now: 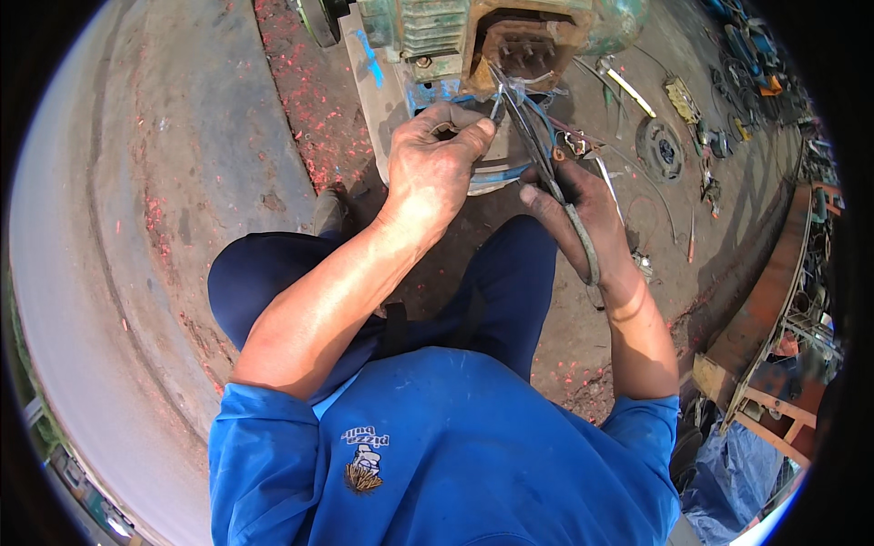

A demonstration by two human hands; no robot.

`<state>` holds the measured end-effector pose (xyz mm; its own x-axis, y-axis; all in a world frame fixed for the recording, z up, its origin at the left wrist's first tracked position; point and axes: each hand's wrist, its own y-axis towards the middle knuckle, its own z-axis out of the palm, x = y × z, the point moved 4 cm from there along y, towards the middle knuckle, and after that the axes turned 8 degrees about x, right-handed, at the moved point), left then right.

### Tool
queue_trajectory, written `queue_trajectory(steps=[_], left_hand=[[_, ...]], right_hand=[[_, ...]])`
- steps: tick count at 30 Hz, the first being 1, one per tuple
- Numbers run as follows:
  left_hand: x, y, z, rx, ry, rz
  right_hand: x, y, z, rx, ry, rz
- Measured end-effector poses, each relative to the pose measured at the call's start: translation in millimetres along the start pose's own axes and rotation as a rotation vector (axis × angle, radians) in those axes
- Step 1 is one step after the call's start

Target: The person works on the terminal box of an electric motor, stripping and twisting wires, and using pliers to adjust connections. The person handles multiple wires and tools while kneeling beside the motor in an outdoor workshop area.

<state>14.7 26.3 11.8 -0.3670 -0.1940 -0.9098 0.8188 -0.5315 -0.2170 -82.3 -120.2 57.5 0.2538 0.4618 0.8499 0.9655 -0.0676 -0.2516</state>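
Observation:
My left hand (432,162) is closed, thumb and forefinger pinching a thin wire (497,107) beside the open terminal box. In my right hand (583,207) is a long dark pliers-like tool (528,127) with a grey sleeved handle curving past the palm. Its tip points up into the front of the terminal box (531,56), close to the wire; whether the jaws touch it I cannot tell. The rusty box, with several studs inside, belongs to a worn green electric motor (432,32). Blue and reddish wires hang just below the box.
A pale board (371,91) with blue paint lies left of the motor. On the ground to the right are a round metal plate (660,150), a pale stick (631,94), a red-handled screwdriver (691,238) and scattered tools. A rusty steel beam (760,291) stands far right.

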Motion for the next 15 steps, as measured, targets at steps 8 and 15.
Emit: queue_trajectory(steps=[8,15], left_hand=[[-10.8,-3.9,-21.3,-0.174,-0.006,0.031],[-7.7,-27.8,1.5,0.514,0.742,0.254]], right_hand=[[-12.4,-10.7,-2.9,0.111,-0.304,-0.022],[-112.2,-81.1,13.9,-0.026,-0.054,0.245]])
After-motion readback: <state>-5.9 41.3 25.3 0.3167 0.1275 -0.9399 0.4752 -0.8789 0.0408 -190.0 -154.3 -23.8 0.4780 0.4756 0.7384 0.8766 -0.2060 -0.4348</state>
